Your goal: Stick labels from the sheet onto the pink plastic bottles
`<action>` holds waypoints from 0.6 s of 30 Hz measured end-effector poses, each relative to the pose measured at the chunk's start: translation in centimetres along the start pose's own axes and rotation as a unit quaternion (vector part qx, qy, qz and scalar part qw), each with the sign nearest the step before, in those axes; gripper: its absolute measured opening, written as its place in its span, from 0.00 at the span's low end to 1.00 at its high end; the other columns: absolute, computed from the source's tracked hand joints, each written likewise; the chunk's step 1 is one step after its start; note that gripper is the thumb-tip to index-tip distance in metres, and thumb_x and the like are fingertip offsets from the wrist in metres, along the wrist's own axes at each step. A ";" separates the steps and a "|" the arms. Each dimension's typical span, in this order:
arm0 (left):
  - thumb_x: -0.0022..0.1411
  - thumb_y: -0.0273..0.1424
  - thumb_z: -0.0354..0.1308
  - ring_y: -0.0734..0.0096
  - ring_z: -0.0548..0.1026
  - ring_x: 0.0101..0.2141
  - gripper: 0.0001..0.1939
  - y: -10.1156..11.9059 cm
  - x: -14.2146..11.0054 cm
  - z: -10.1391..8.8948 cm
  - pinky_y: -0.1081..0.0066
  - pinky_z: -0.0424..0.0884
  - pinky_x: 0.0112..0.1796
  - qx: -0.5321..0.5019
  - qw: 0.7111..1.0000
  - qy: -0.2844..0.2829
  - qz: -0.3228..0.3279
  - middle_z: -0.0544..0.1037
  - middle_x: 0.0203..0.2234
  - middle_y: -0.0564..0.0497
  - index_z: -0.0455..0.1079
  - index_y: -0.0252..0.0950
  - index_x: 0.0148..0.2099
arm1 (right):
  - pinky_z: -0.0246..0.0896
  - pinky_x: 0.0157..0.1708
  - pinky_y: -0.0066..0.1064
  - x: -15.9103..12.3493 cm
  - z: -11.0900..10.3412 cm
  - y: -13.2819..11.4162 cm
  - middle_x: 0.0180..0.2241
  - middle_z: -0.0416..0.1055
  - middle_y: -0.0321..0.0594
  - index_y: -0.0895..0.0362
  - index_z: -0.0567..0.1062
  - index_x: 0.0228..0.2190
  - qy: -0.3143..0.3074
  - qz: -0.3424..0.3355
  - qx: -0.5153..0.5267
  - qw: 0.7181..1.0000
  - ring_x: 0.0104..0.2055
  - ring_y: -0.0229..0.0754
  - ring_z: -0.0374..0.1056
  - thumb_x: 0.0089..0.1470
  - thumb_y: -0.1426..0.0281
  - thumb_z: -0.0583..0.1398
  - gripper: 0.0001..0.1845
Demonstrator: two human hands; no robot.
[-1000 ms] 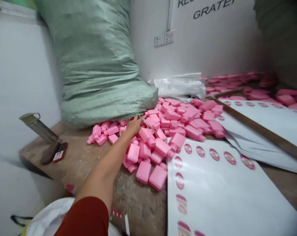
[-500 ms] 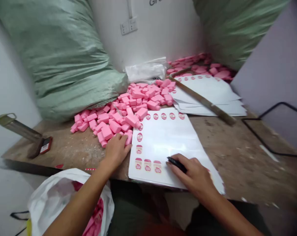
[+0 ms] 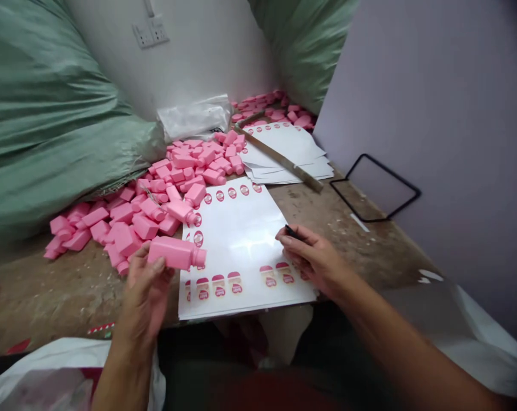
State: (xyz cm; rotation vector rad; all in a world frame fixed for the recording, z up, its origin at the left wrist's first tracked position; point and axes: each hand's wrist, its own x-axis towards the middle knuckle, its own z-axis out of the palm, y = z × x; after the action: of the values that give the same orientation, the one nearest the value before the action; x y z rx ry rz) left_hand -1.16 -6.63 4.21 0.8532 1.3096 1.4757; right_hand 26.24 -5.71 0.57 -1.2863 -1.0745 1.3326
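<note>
The person's left hand [image 3: 145,291] has its fingers closed on a pink, flat-sided plastic bottle [image 3: 173,253], held sideways over the left edge of a glossy white label sheet [image 3: 241,222] on the brown counter [image 3: 61,302]. From where I stand, the right hand [image 3: 314,255] grips a small black tool [image 3: 290,230], and similar bottles [image 3: 173,192] lie heaped beyond

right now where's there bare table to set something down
Mostly bare tabletop lies right of the front label sheets, between the right hand and the black wire frame; another patch lies between the pink bottle pile and white bag. Crowded from the green sack to those sheets: bottles heaped together.
</note>
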 end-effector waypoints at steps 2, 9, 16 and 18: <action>0.53 0.39 0.60 0.65 0.75 0.41 0.13 0.1 -1.0 1.7 0.67 0.75 0.37 -0.103 0.988 -0.026 -0.108 0.77 0.37 0.55 0.69 0.44 0.41 | 0.42 0.17 0.26 -0.4 -0.7 -0.4 0.18 0.53 0.26 0.53 0.68 0.32 0.013 -0.012 -0.035 0.999 0.18 0.33 0.47 0.49 0.51 0.60 0.19; 0.48 0.33 0.64 0.65 0.78 0.37 0.27 -0.9 -2.8 5.6 0.69 0.75 0.30 -0.157 0.934 -0.100 -0.306 0.77 0.48 0.46 0.66 0.41 0.52 | 0.59 0.31 0.34 -2.6 -1.7 0.4 0.31 0.77 0.39 0.53 0.75 0.34 -0.041 -0.109 -0.406 0.906 0.32 0.45 0.71 0.60 0.60 0.50 0.17; 0.53 0.37 0.62 0.57 0.74 0.47 0.23 -3.4 -4.3 7.0 0.58 0.69 0.49 0.224 0.938 -0.244 -0.104 0.76 0.49 0.48 0.68 0.42 0.51 | 0.52 0.31 0.35 -3.0 -0.9 1.8 0.29 0.78 0.36 0.53 0.72 0.36 -0.011 -0.199 -0.544 0.815 0.28 0.43 0.72 0.59 0.68 0.53 0.09; 0.52 0.34 0.61 0.55 0.73 0.46 0.23 -4.1 -4.7 6.8 0.55 0.68 0.49 0.373 0.889 -0.266 0.025 0.77 0.46 0.47 0.69 0.41 0.52 | 0.51 0.31 0.35 -2.9 -0.9 1.8 0.27 0.77 0.35 0.53 0.71 0.35 -0.008 -0.202 -0.559 0.804 0.26 0.42 0.71 0.58 0.68 0.53 0.08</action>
State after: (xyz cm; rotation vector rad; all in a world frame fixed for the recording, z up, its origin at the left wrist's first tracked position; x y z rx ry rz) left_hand 7.44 -9.01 1.85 1.6571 1.4191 0.6413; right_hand 26.98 -8.89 -0.81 -1.6744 -2.1554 0.2802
